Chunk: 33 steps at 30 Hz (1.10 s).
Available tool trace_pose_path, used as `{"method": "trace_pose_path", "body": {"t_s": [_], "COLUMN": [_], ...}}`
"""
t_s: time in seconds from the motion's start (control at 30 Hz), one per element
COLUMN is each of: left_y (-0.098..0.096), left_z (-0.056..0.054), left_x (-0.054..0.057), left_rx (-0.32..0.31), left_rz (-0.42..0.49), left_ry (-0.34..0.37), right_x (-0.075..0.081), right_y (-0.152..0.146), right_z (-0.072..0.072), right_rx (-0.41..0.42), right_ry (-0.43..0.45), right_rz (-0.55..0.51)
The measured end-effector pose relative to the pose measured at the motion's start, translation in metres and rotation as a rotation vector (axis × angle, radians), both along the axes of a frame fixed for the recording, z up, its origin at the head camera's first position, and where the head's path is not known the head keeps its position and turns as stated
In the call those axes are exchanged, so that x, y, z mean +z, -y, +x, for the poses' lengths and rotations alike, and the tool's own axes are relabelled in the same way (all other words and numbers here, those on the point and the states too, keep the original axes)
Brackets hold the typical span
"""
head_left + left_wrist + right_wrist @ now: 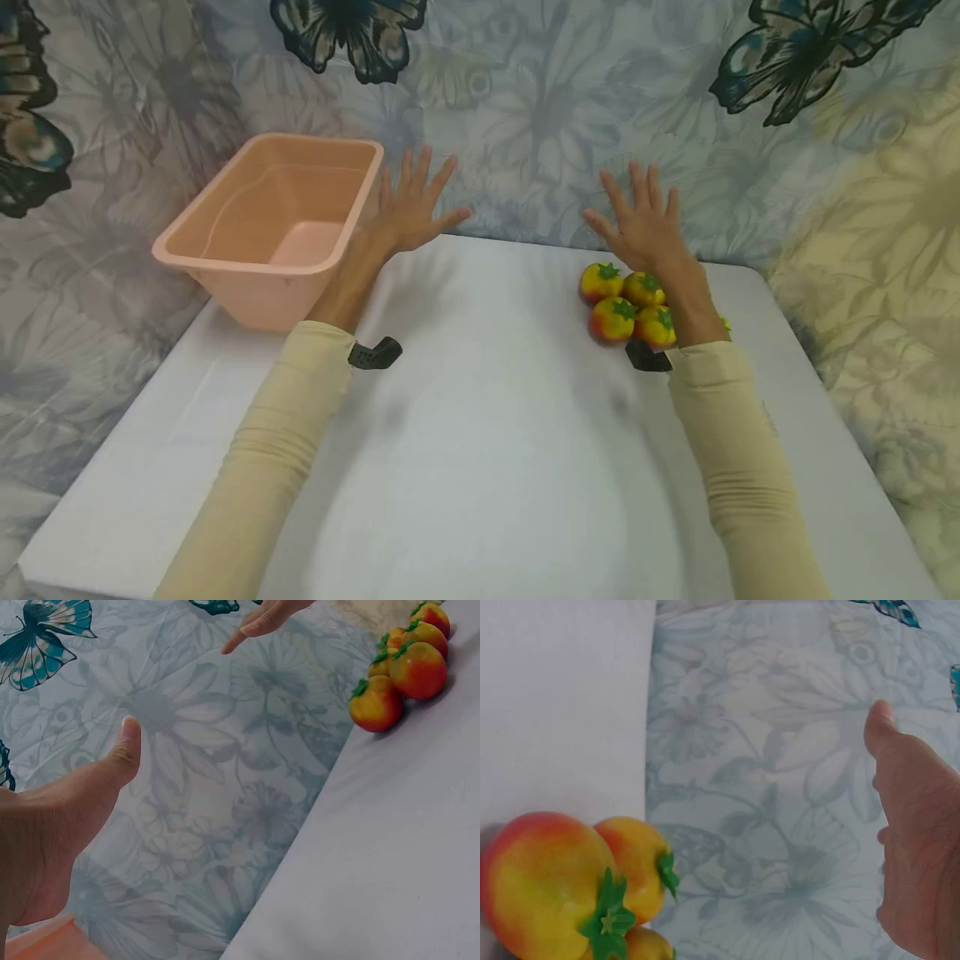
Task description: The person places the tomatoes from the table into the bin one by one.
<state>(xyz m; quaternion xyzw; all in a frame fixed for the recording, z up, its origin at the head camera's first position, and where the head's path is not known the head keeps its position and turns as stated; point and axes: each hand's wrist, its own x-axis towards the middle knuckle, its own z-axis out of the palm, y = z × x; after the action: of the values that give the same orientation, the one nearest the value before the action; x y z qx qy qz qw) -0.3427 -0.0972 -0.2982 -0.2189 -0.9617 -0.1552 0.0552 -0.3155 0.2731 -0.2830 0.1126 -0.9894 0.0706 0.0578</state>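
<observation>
Find the left hand (408, 212) held up near the far edge of the table (495, 417), with fingers and thumb spread wide and with nothing in its grasp. See the right hand (647, 233) likewise: spread, with thumb pointing inward, gripping nothing — matched to its partner, as if for an even, plain showing of both to the head camera.

Look left for the tub (255, 293), standing mouth-up on the table's far left part, just beside the left hand. Probably set off to that side to stay out from between the arms, and upright to present its wide mouth. Cannot tell from these views whether touched by the left hand or only overlapped by it.

Look right for the fruit (613, 322), bunched on the table near the right hand, at least five in number, with one mostly hidden behind the right wrist in the head view. Perhaps huddled together to check rolling, being round. Seemingly untouched: in the right wrist view, with backdrop (780, 772) showing between fruit and hand.

On both forearms, note cream sleeves (262, 450) and, by each wrist, a small black mount (375, 354) — likely placed there for a look along the hand.
</observation>
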Motion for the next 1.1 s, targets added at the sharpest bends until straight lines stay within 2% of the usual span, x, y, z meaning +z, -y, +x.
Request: {"method": "trace_pose_path", "body": {"t_s": [0.2, 0.43, 0.67, 0.8, 1.1], "left_y": [0.002, -0.005, -0.008, -0.008, -0.009], "left_z": [-0.002, 0.000, -0.001, -0.001, 0.000], "left_x": [0.001, 0.003, -0.001, -0.003, -0.002], "left_rx": [0.012, 0.014, 0.022, 0.011, -0.003], "left_rz": [0.022, 0.001, -0.018, 0.006, 0.016], "left_ry": [-0.003, 0.008, 0.021, 0.026, 0.036], "right_x": [0.005, 0.009, 0.008, 0.007, 0.006], "right_y": [0.001, 0.003, 0.002, 0.001, -0.001], "right_z": [-0.001, -0.001, -0.003, -0.002, 0.000], "right_rx": [0.007, 0.031, 0.032, 0.027, 0.017], "right_ry": [-0.004, 0.007, 0.021, 0.031, 0.051], "right_rz": [-0.024, -0.046, -0.043, -0.035, -0.037]}}
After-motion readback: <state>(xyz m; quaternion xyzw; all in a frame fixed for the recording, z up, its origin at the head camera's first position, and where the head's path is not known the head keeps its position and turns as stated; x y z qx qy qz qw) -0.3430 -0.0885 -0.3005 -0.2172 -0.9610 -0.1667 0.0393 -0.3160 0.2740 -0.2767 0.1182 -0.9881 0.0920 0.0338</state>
